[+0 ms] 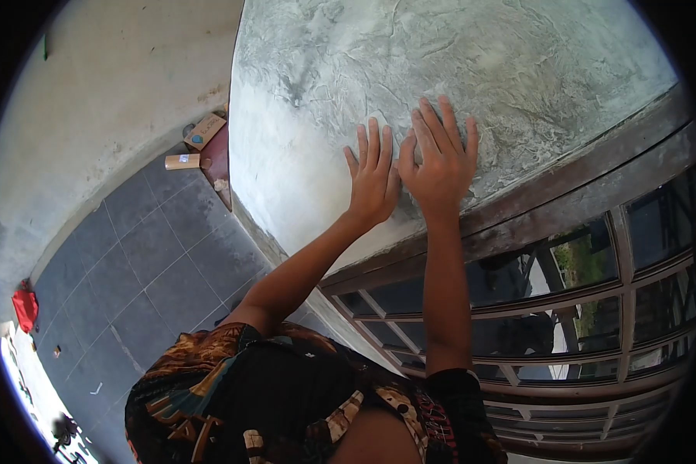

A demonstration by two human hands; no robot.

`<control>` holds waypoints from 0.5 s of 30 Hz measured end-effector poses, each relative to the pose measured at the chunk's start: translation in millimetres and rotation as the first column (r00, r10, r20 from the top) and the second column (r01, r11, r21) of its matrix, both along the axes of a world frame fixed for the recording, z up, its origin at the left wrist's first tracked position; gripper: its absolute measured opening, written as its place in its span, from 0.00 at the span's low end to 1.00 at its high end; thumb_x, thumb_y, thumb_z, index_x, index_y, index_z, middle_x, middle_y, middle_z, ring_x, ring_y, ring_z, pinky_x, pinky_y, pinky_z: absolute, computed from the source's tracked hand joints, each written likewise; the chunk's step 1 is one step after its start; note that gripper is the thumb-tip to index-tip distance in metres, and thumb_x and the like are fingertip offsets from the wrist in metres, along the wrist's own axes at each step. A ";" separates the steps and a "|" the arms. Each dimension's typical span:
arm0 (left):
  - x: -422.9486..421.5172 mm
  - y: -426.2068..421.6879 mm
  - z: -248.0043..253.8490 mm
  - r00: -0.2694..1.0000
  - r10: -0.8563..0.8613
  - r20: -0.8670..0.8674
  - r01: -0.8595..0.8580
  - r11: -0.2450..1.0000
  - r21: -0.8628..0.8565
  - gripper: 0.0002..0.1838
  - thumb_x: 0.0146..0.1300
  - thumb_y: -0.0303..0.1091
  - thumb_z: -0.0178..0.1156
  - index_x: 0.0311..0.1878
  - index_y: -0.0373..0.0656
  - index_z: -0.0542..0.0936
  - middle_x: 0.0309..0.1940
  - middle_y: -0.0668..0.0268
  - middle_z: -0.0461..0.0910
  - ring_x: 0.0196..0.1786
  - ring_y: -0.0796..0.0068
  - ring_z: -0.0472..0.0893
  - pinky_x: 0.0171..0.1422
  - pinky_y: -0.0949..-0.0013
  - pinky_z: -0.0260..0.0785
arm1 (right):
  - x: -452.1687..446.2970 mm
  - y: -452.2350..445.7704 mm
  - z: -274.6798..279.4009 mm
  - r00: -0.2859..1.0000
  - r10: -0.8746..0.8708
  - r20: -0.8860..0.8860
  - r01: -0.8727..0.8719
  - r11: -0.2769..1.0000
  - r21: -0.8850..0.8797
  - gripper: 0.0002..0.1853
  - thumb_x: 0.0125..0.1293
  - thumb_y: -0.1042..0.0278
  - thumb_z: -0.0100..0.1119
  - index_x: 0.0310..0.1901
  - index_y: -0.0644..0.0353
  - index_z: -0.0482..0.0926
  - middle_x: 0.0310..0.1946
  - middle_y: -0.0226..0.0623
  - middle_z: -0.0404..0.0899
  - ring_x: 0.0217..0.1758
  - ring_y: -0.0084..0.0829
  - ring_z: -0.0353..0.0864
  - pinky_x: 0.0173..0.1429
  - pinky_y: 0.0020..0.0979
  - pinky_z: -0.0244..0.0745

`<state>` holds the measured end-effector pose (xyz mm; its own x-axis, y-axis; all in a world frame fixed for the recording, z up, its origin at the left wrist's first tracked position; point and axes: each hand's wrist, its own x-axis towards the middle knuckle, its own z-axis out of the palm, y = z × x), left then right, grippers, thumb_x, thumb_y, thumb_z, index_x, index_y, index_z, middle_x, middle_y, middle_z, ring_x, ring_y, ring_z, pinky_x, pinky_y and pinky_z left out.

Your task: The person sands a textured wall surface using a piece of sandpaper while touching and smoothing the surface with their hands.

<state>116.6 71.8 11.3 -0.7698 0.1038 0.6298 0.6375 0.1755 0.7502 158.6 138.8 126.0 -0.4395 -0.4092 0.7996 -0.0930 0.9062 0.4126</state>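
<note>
My left hand (373, 179) lies flat on the rough grey plaster wall (325, 46), fingers stretched and pointing up. Beside it, my right hand (442, 166) also rests palm-down against the plaster, a little higher, with its fingers spread. The two thumbs are close together and seem to touch. Neither hand shows anything in it, though both palms are hidden against the wall. The plaster has swirled, wrinkled marks above the hands and a smoother, paler patch to their left.
A brown wooden frame (518, 193) with glass panes (533, 271) borders the wall at lower right. Dark floor tiles (155, 255) spread at left. A cardboard box (206, 131) and a tan packet (182, 162) sit in the far corner. A red bag (25, 308) is at far left.
</note>
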 end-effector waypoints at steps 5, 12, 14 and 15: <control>-64.9 -24.5 64.1 0.988 0.107 -0.114 -0.086 0.981 0.176 0.34 0.78 0.42 0.39 0.81 0.35 0.49 0.82 0.43 0.39 0.83 0.36 0.33 0.76 0.26 0.23 | 1.3 2.7 -2.9 1.000 0.013 -0.009 -0.013 1.000 -0.006 0.12 0.61 0.70 0.61 0.45 0.55 0.88 0.56 0.28 0.86 0.70 0.33 0.76 0.76 0.51 0.59; -21.5 -1.5 -16.6 0.996 0.085 -0.034 -0.083 0.994 0.066 0.33 0.79 0.41 0.38 0.81 0.36 0.48 0.82 0.43 0.40 0.83 0.37 0.35 0.77 0.28 0.22 | -1.1 1.3 -0.8 1.000 0.013 0.000 -0.013 1.000 -0.004 0.12 0.61 0.70 0.62 0.45 0.55 0.88 0.56 0.28 0.86 0.70 0.32 0.76 0.75 0.50 0.59; -50.8 -21.7 35.4 0.992 0.119 -0.032 -0.115 0.988 0.100 0.34 0.78 0.41 0.39 0.81 0.36 0.48 0.82 0.44 0.37 0.83 0.37 0.35 0.78 0.28 0.23 | -0.6 1.9 -3.1 1.000 0.016 -0.007 -0.016 1.000 -0.003 0.11 0.61 0.70 0.62 0.45 0.55 0.88 0.56 0.28 0.86 0.70 0.32 0.76 0.75 0.50 0.59; -57.3 -24.9 47.6 0.990 0.139 -0.028 -0.135 0.985 0.107 0.34 0.78 0.41 0.40 0.81 0.36 0.48 0.82 0.44 0.36 0.83 0.37 0.35 0.78 0.28 0.24 | -2.2 3.0 -3.6 1.000 0.025 -0.017 -0.025 1.000 0.005 0.12 0.60 0.69 0.61 0.44 0.56 0.88 0.56 0.29 0.85 0.70 0.32 0.76 0.75 0.49 0.59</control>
<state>59.2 47.0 58.9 -0.7494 -0.0686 0.6586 0.6391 0.1851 0.7465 156.4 141.8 122.3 -0.4152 -0.4237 0.8051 -0.1081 0.9017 0.4187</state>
